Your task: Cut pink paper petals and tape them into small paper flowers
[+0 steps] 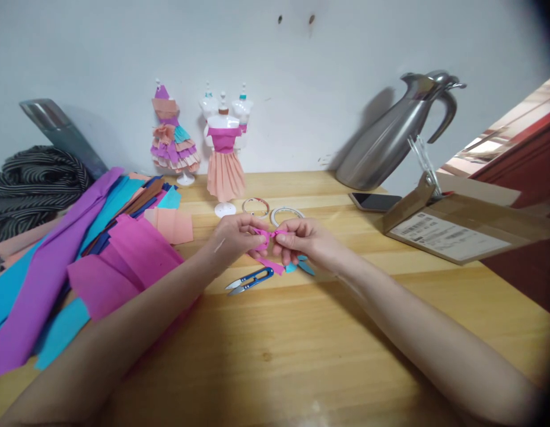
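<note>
My left hand [239,238] and my right hand [304,240] meet over the middle of the table, both with fingers pinched. Between them they hold a small strip of pink crepe paper [266,236], gathered and twisted toward the right fingertips. Below the hands lies a loose pink paper scrap [271,264], and small blue paper pieces [305,268] sit under my right hand. Blue-handled thread snips [250,280] rest on the wood just in front of my left hand. Two rolls of tape lie behind the fingers, a white one [287,212] and a reddish one [256,206].
Crepe paper sheets [136,249] in several colours cover the left side. Mini mannequins in paper dresses [225,169] stand against the wall. At the right are a steel jug [385,136], a phone [375,201] and a cardboard box [470,222] near the table's edge.
</note>
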A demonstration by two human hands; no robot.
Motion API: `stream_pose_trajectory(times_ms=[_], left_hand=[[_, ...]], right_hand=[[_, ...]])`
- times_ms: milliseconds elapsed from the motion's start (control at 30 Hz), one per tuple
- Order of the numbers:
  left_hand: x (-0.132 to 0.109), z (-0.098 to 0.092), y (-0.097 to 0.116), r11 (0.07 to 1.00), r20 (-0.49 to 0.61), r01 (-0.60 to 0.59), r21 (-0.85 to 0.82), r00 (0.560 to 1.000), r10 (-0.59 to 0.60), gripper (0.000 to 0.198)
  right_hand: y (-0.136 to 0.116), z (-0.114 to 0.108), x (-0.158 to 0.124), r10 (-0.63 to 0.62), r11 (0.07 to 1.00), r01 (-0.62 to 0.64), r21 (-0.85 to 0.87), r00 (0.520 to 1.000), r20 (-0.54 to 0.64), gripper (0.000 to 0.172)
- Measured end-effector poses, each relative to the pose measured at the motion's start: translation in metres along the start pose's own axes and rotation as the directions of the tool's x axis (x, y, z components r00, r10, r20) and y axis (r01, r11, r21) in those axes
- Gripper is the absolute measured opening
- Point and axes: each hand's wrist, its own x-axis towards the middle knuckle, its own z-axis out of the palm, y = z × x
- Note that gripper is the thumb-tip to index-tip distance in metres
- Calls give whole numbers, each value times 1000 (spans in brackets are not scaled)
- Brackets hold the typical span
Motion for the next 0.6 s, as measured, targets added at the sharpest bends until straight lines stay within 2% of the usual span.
stream_pose_trajectory(times_ms=[200, 333, 500, 600], left_hand=[[1, -2, 0, 1000, 6, -7, 23, 1000, 7, 25], [-1, -3, 0, 999, 55, 19, -46, 998, -16, 26], [-3, -7, -4, 988, 153, 51, -146, 988, -28, 25], [-1, -7, -6, 994, 124, 38, -106, 992, -25, 22]], right_hand=[[3, -2, 1, 8, 995, -6, 95, 1000, -21, 35], [3, -2, 2, -32, 997, 34, 67, 999, -33, 27], [5, -2, 2, -70, 997, 74, 39, 994, -83, 26], [5, -3, 2, -70, 997, 73, 35, 995, -75, 26]])
